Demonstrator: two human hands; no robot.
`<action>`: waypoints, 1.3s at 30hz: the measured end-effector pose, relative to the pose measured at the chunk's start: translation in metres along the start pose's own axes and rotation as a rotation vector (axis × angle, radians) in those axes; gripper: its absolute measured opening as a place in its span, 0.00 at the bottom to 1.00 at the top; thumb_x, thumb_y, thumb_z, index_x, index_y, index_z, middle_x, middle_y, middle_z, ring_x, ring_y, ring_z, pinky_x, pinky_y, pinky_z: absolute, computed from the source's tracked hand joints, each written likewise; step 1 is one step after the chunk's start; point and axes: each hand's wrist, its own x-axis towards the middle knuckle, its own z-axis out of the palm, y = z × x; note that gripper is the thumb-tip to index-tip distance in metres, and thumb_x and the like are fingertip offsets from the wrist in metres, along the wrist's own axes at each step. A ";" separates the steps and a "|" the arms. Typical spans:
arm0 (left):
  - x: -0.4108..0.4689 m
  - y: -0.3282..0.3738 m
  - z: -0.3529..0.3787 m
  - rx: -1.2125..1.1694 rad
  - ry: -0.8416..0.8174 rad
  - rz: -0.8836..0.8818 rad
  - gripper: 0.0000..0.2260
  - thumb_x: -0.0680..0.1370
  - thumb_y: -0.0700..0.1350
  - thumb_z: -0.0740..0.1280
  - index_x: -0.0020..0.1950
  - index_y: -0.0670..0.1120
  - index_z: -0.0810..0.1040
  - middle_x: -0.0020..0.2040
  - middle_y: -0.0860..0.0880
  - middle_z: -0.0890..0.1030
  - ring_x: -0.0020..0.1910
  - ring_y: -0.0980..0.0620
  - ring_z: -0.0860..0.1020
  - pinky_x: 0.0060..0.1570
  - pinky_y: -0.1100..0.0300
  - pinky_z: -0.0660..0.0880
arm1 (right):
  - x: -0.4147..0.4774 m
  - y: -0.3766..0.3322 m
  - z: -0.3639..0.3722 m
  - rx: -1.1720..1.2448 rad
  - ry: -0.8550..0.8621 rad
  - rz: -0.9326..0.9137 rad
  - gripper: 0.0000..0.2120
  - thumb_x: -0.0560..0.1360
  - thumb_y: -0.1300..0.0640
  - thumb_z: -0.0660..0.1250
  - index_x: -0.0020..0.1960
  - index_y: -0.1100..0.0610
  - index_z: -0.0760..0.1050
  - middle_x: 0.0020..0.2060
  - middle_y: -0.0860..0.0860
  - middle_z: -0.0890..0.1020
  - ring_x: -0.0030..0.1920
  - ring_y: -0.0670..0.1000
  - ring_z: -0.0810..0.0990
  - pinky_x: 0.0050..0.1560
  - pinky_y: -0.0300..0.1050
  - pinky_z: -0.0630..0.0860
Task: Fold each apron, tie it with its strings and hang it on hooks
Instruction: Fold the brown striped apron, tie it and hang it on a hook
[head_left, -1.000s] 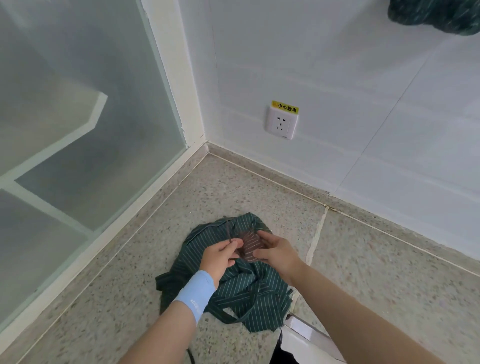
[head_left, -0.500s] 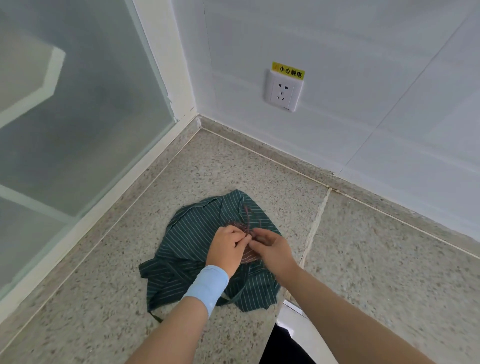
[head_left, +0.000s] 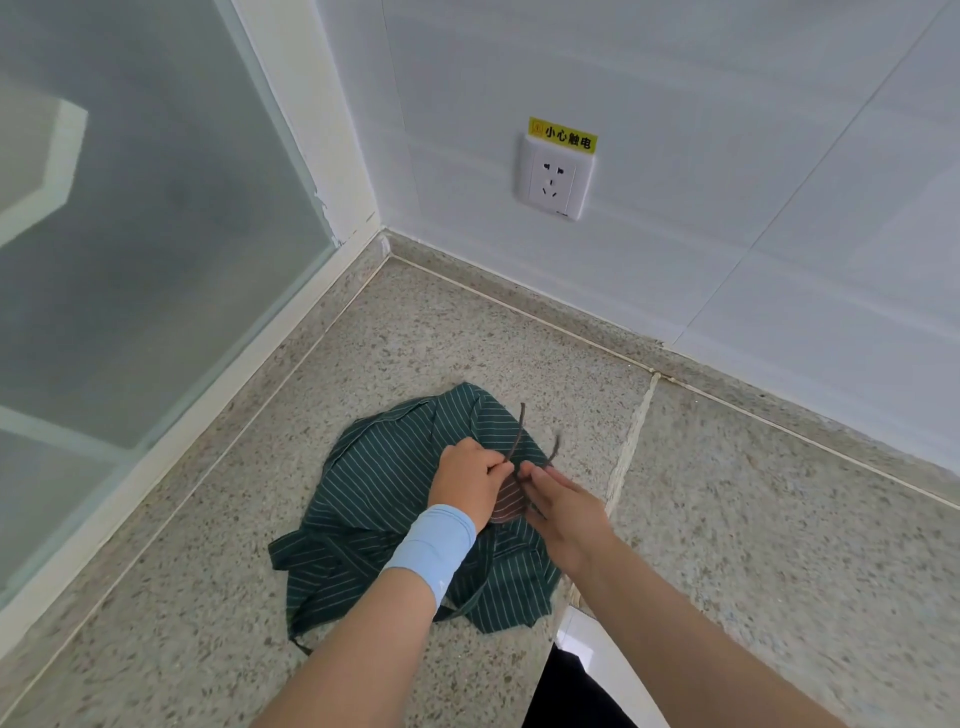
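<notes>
Head cam: apron (head_left: 384, 483) sits bunched on the floor (head_left: 753, 519) near the corner. Left grip (head_left: 467, 480) reaches down knuckles-up, pinching one of the strings (head_left: 519, 431); right grip (head_left: 563, 512), held flatter, pinches the other. String bottoms hidden behind both grips.

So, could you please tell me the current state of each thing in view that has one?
apron: bunched in a loose bundle on the floor, not hung.
strings: two brown ends stick up over the bundle, one in each hand; any knot is hidden.
left hand: pinches one string end.
right hand: pinches the other string end at its fingertips.
wall socket: nothing plugged in.
</notes>
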 end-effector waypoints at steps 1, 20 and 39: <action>0.001 -0.001 -0.001 0.019 -0.011 0.008 0.13 0.82 0.53 0.62 0.55 0.49 0.85 0.52 0.47 0.75 0.57 0.48 0.70 0.58 0.54 0.71 | -0.002 -0.001 -0.001 -0.036 -0.032 -0.023 0.13 0.77 0.67 0.70 0.61 0.62 0.75 0.49 0.58 0.87 0.50 0.53 0.86 0.49 0.49 0.81; -0.014 -0.014 0.000 0.173 0.154 0.240 0.12 0.80 0.49 0.65 0.61 0.53 0.82 0.50 0.53 0.83 0.50 0.52 0.78 0.52 0.57 0.76 | 0.027 -0.018 0.022 -1.370 -0.037 -0.511 0.05 0.78 0.56 0.65 0.47 0.56 0.79 0.38 0.49 0.82 0.39 0.48 0.80 0.34 0.38 0.74; -0.021 -0.019 -0.019 -0.203 -0.015 0.042 0.06 0.79 0.43 0.67 0.53 0.53 0.74 0.51 0.58 0.78 0.49 0.57 0.77 0.56 0.59 0.75 | 0.022 -0.040 0.025 -1.133 -0.462 0.028 0.12 0.78 0.63 0.58 0.37 0.54 0.71 0.29 0.50 0.60 0.28 0.48 0.55 0.31 0.43 0.50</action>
